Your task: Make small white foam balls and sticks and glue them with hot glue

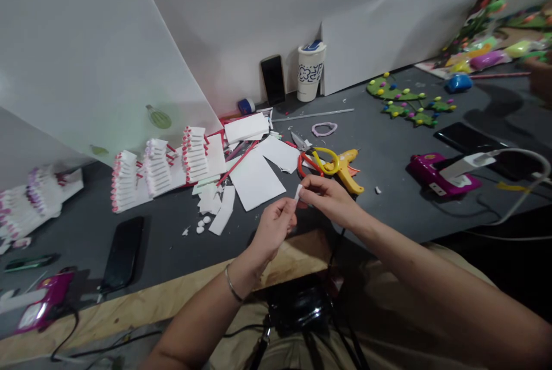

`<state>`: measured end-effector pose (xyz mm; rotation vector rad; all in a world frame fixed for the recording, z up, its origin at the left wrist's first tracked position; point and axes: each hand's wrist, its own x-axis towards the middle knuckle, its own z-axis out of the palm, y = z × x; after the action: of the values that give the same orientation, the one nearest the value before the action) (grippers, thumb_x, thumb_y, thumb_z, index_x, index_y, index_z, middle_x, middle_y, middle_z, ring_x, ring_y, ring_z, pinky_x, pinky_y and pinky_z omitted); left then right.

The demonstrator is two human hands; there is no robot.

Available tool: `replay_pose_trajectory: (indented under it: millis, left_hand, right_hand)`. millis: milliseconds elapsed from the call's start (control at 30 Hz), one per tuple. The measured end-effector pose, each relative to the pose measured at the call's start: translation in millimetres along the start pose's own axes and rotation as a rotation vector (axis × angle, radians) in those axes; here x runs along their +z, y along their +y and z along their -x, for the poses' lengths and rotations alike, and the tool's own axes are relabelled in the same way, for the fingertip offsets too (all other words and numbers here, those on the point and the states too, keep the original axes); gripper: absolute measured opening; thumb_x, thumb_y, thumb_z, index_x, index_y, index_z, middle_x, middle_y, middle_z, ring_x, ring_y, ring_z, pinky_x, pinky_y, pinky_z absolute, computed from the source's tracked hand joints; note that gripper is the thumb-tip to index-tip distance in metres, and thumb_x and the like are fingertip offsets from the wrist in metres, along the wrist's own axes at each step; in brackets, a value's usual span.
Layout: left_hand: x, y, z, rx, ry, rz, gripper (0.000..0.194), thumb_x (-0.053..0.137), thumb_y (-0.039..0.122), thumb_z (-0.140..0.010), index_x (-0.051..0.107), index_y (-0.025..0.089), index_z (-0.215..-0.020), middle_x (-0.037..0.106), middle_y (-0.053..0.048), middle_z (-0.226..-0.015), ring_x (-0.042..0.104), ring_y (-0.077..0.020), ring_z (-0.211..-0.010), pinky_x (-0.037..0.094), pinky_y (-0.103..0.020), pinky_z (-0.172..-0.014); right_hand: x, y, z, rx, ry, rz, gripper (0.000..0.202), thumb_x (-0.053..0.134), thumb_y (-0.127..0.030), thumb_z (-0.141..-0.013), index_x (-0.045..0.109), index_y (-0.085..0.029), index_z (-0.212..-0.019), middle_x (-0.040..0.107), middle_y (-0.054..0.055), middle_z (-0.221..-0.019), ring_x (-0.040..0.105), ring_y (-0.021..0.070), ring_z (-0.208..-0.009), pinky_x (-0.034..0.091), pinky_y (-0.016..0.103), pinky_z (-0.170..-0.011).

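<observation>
My left hand [276, 223] pinches the lower end of a small white strip [298, 192] above the table's front edge. The fingers of my right hand [325, 197] close on the strip's upper end. Just beyond my right hand lie scissors [326, 161] with red and yellow handles and a yellow glue gun [348, 171]. White paper sheets [257, 180] are spread beyond my left hand. Left of it are a curved white paper piece [223, 210] and several small white balls [200, 229].
Rows of white pieces with pink tips [196, 154] stand at the left. A paper cup [310, 71] and phone [273, 80] are at the back. Purple power strip [444, 175], green decorated pieces [394, 91] and another person's hand [541, 76] are right.
</observation>
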<state>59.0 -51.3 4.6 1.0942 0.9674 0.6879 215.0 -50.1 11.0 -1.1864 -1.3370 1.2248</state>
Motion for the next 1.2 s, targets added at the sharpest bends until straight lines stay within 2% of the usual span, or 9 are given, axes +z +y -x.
replay_pose_trajectory:
  millis: [133, 333, 533, 667, 800, 1067, 1200]
  left_hand:
    - [1.1, -0.7, -0.2, 0.012, 0.081, -0.055, 0.051, 0.056, 0.064, -0.077, 0.062, 0.013, -0.081, 0.033, 0.009, -0.046, 0.021, -0.0043, -0.041, 0.015, -0.020, -0.041]
    - [1.2, -1.3, -0.8, 0.015, 0.164, -0.049, 0.050, 0.057, 0.063, -0.075, 0.062, 0.014, -0.081, 0.031, 0.010, -0.047, 0.019, -0.0042, -0.041, 0.013, -0.019, -0.041]
    - [2.1, 2.0, -1.6, 0.030, 0.092, -0.047, 0.048, 0.056, 0.062, -0.078, 0.058, 0.014, -0.078, 0.032, 0.009, -0.048, 0.020, -0.0038, -0.041, 0.014, -0.018, -0.041]
    - [0.0, 6.6, 5.0, -0.085, -0.075, 0.039, 0.045, 0.054, 0.062, -0.080, 0.050, 0.017, -0.077, 0.027, 0.010, -0.051, 0.019, -0.0034, -0.041, 0.013, -0.016, -0.041]
    - [-4.9, 6.9, 16.1, -0.203, -0.147, 0.103, 0.043, 0.054, 0.059, -0.082, 0.046, 0.018, -0.074, 0.025, 0.010, -0.053, 0.018, -0.0031, -0.041, 0.010, -0.015, -0.040]
    - [-8.9, 1.0, 29.1, -0.232, -0.156, 0.167, 0.040, 0.052, 0.056, -0.083, 0.053, 0.017, -0.088, 0.027, 0.010, -0.057, 0.015, -0.0025, -0.040, 0.008, -0.015, -0.038]
    - [-7.4, -6.1, 31.0, -0.147, -0.099, 0.099, 0.045, 0.060, 0.054, -0.079, 0.055, 0.016, -0.103, 0.033, 0.010, -0.057, 0.019, -0.0020, -0.039, 0.012, -0.015, -0.037]
  right_hand:
    - [0.9, 1.1, -0.1, -0.025, 0.015, 0.014, 0.022, 0.056, -0.037, -0.081, 0.053, -0.020, -0.068, 0.056, -0.003, -0.061, 0.052, 0.0126, -0.062, 0.042, 0.026, -0.062]
    - [2.4, -1.9, 1.3, 0.075, -0.011, -0.003, 0.025, 0.054, -0.044, -0.083, 0.056, -0.020, -0.074, 0.058, -0.001, -0.067, 0.053, 0.0134, -0.064, 0.042, 0.027, -0.061]
    - [4.6, -1.7, 2.1, 0.033, 0.047, 0.011, 0.033, 0.060, -0.051, -0.078, 0.055, -0.020, -0.068, 0.059, -0.001, -0.063, 0.053, 0.0142, -0.064, 0.042, 0.029, -0.065]
    - [1.1, -4.4, -2.1, 0.073, 0.159, -0.008, 0.039, 0.060, -0.058, -0.073, 0.054, -0.020, -0.065, 0.053, -0.002, -0.059, 0.045, 0.0113, -0.055, 0.038, 0.027, -0.054]
    - [-4.3, -4.2, -7.1, 0.097, 0.222, -0.017, 0.041, 0.062, -0.060, -0.071, 0.052, -0.021, -0.064, 0.049, -0.003, -0.058, 0.039, 0.0096, -0.050, 0.032, 0.026, -0.047]
    - [-5.1, 3.3, -9.0, 0.070, 0.293, 0.014, 0.037, 0.060, -0.055, -0.074, 0.046, -0.022, -0.063, 0.045, -0.004, -0.058, 0.038, 0.0103, -0.052, 0.030, 0.026, -0.049]
    - [-4.6, 3.2, -9.7, 0.055, 0.332, 0.040, 0.037, 0.060, -0.052, -0.075, 0.043, -0.022, -0.061, 0.041, -0.006, -0.055, 0.035, 0.0096, -0.050, 0.030, 0.026, -0.049]
